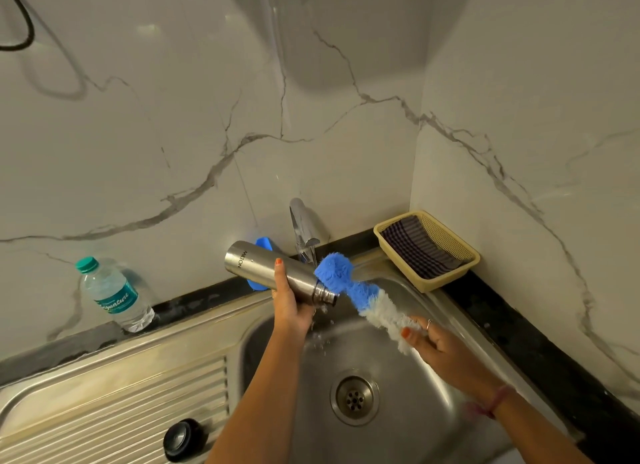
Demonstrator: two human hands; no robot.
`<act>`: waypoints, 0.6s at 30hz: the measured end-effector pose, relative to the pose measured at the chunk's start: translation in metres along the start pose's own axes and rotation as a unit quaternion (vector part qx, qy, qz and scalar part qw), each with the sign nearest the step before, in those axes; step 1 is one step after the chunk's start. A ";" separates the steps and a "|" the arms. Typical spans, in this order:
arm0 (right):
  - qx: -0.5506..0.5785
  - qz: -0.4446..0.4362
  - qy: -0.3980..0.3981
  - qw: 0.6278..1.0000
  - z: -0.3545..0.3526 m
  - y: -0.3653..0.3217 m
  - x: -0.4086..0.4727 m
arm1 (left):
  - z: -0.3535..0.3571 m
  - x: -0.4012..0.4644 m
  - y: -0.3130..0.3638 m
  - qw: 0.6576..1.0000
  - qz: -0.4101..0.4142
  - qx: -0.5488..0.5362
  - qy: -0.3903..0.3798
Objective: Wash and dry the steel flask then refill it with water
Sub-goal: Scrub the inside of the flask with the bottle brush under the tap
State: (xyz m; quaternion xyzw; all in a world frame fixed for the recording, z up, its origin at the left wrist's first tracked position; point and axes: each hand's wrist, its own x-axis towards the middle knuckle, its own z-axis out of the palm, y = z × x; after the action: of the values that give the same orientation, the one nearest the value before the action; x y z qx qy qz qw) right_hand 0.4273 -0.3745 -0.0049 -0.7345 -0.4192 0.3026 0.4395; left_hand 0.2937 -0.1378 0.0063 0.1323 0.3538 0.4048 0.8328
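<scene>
Over the steel sink [433, 377]: left hand [291, 304] gripped the uncapped cylindrical steel flask [273, 271], mouth tilted down. Right hand [446, 349] pinched the fluffy blue-and-white bottle brush [349, 290] outside the mouth. Risk: wet flask slipping, clanging into the basin.

Single head-worn wide-angle view, looking forward and steeply down into the corner sink [433, 377] from close above. Both forearms are entering from the bottom edge. Marble walls are filling the upper half, curving with lens distortion; the drainboard [114, 404] is sitting lower left. No second view sharing anything.
</scene>
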 end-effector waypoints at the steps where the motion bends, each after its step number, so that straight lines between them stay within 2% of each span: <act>1: -0.002 0.006 0.001 1.000 -0.002 -0.001 0.000 | 0.000 0.000 0.001 1.000 0.007 0.001 0.002; 5: -0.018 0.014 0.012 1.000 -0.004 -0.002 -0.001 | -0.001 0.003 -0.001 0.998 0.034 0.048 -0.006; 8: -0.045 -0.005 -0.021 0.999 -0.002 0.005 -0.005 | 0.005 0.005 -0.001 0.997 0.034 0.074 -0.002; 11: -0.053 -0.011 0.023 0.998 0.000 0.000 -0.002 | 0.008 0.003 0.001 0.998 0.006 0.063 -0.016; 14: -0.055 -0.013 0.067 0.996 0.000 -0.003 0.000 | 0.009 0.003 -0.001 0.996 0.017 0.080 -0.031; 18: -0.065 -0.016 0.056 0.996 0.001 0.000 -0.006 | 0.008 0.001 0.000 0.995 0.037 0.095 -0.018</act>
State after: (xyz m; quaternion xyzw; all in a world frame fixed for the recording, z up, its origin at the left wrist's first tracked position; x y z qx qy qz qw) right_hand 0.4233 -0.3792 -0.0050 -0.7704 -0.4250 0.2261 0.4180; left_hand 0.2999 -0.1367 0.0118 0.2311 0.3699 0.3975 0.8073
